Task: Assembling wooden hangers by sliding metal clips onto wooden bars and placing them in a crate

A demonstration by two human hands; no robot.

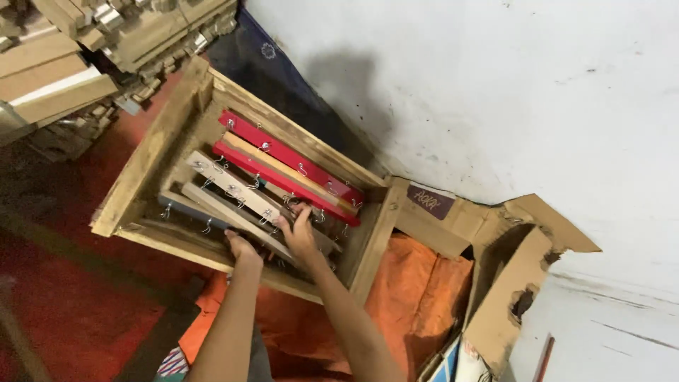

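Hands (pixel 272 240) deep among crate's (pixel 152 152) slats (pixel 233 187)

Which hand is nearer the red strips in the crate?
Right. The right hand lies just below the red strips; the left hand sits further back on the unpainted strips.

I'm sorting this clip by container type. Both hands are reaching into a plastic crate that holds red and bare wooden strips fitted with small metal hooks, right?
Not quite: the crate is wooden, not plastic, as the head view shows. The rest holds: the left hand and right hand reach into it among red strips and bare wooden strips fitted with small metal hooks.
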